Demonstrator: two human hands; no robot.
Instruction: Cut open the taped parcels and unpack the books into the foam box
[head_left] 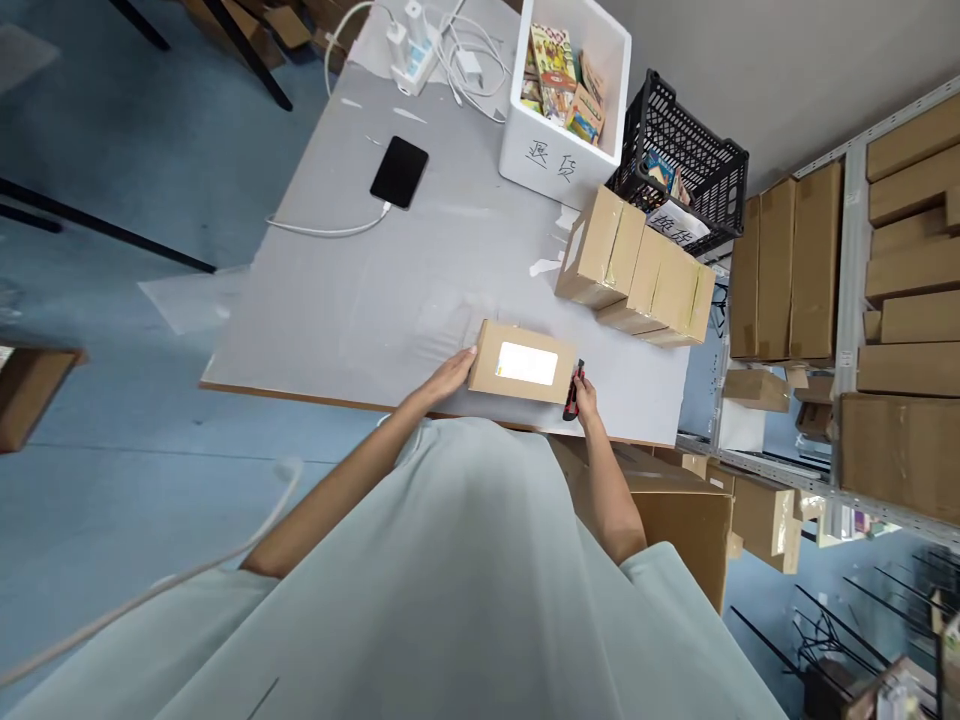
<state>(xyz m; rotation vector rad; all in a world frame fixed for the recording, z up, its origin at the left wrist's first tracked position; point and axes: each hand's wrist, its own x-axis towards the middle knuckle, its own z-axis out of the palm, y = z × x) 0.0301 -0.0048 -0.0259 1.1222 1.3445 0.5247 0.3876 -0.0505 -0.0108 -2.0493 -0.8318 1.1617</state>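
Observation:
A small cardboard box (487, 362) with a white label lies on the table near its front edge. My left hand (450, 374) grips the box at its left end, thumb near the top edge; some fingers are hidden from view. In my right hand (587, 396) is a red and black box cutter (574, 392), held beside the right end of the box. The fingers of that hand are closed around the cutter. I cannot tell whether its blade is out.
Several taped cardboard boxes (637, 270) stand on the grey table (330, 310) at the right. Behind them are a black crate (694, 130) and a white bin (555, 165) holding booklets. A phone (400, 172) on a cable lies left, near a power strip (415, 62). Shelving (847, 260) stands right.

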